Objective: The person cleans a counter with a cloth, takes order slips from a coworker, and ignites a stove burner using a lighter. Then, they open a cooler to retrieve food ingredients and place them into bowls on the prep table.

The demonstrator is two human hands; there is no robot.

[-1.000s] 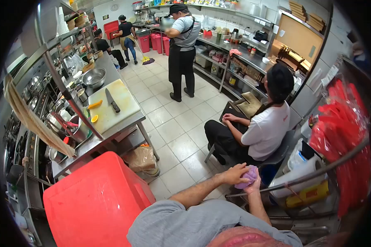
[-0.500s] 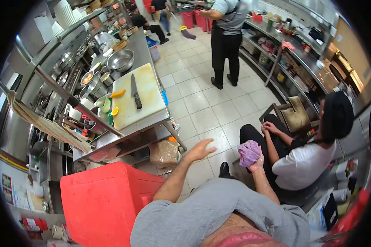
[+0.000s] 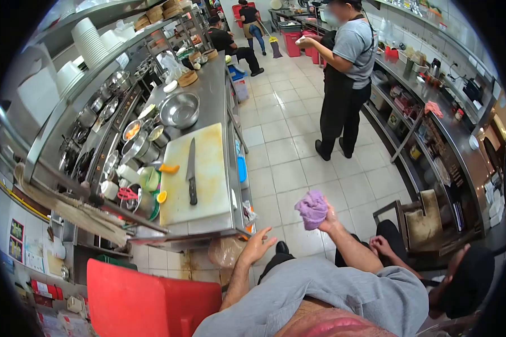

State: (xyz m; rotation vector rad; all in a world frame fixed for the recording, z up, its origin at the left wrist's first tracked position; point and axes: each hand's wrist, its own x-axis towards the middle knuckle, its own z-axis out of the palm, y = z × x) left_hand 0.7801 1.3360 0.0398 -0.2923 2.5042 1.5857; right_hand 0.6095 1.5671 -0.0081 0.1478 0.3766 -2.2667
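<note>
My right hand [image 3: 330,220] grips 1 cloth [image 3: 311,210], right of the board [image 3: 210,168]; my left hand [image 3: 256,246], spread empty, lies nearer that board.

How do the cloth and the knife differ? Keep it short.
The cloth is purple, while the knife has a grey blade and a dark handle. The cloth is soft and bunched up; the knife is long and straight. The cloth is held up in the right hand, but the knife lies flat on the board.
</note>
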